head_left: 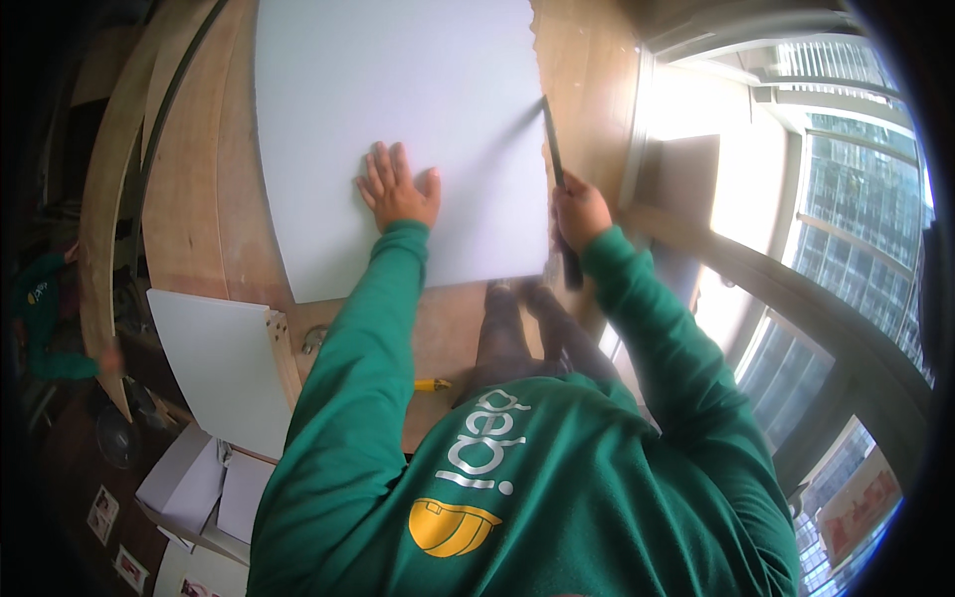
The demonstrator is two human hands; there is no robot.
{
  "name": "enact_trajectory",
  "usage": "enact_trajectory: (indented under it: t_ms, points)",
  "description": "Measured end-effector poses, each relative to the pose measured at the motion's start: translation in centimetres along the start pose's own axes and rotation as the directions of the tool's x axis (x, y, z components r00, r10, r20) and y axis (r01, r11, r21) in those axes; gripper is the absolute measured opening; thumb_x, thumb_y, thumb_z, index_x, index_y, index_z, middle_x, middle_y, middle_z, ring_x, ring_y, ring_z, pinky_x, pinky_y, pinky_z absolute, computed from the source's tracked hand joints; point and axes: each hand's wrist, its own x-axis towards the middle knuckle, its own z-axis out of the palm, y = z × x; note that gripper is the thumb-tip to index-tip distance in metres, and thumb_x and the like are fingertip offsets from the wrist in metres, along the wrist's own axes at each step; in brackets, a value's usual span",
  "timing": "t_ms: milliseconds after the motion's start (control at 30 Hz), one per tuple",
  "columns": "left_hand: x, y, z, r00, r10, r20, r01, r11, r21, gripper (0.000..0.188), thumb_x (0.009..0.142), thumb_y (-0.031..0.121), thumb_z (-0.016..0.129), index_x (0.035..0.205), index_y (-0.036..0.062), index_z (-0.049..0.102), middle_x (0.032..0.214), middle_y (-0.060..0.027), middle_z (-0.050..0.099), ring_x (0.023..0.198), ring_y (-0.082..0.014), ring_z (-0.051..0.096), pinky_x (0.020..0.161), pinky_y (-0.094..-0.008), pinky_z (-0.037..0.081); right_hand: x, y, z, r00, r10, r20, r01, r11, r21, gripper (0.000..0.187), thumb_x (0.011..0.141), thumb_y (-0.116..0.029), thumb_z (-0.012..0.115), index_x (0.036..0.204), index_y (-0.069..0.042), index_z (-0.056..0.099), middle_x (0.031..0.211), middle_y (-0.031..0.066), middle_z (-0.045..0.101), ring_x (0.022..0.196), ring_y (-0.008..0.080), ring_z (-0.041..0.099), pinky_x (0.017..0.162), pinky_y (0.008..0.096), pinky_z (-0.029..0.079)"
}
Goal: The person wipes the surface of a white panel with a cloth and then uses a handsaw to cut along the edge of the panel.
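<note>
A large white board (pixel 328 90) lies on the wooden surface in front of me, its right edge ragged and uneven. My left hand (pixel 401 189) presses flat on the board with its fingers spread. At the right edge, my right hand (pixel 582 209) is closed around the dark handle of a long, narrow file (pixel 554 139). The tool's blade points away from me, and its far tip meets the ragged edge. How the fingers wrap the handle is partly hidden.
A smaller white panel (pixel 204 363) stands at the lower left, above a white box (pixel 189 478). A yellow-handled tool (pixel 431 385) lies near my left forearm. At far left another person in a green sleeve (pixel 45 294) is by a long wooden strip (pixel 104 229). Windows (pixel 856 189) line the right.
</note>
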Motion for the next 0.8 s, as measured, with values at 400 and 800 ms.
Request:
enact_trajectory:
  t_ms: [400, 800]
  points:
    - [-0.5, -0.1, -3.3, 0.993, -0.054, 0.107, 0.064, 0.994, -0.094, 0.074, 0.092, 0.048, 0.053, 0.153, 0.0101, 0.034, 0.164, -0.0153, 0.020, 0.153, -0.0339, 0.014, 0.122, -0.0579, 0.005, -1.8, -0.3, 0.3, 1.000, -0.022, 0.018, 0.022, 1.000, -0.008, 0.024, 0.099, -0.013, 0.043, 0.116, -0.007, 0.058, 0.065, 0.0006, 0.044, 0.041, 0.0114, 0.044, 0.035, 0.0295, 0.042]
    - [-0.1, 0.5, -2.7, 0.997, -0.027, 0.079, 0.033, 0.996, -0.078, 0.072, 0.090, 0.047, 0.056, 0.150, 0.0087, 0.041, 0.162, -0.0164, 0.026, 0.151, -0.0352, 0.019, 0.120, -0.0621, 0.010, -2.2, 0.9, -1.0, 1.000, -0.001, -0.004, 0.001, 0.991, 0.137, 0.038, 0.101, -0.016, 0.047, 0.139, -0.013, 0.053, 0.067, 0.0015, 0.048, 0.044, 0.0128, 0.047, 0.038, 0.0297, 0.043]
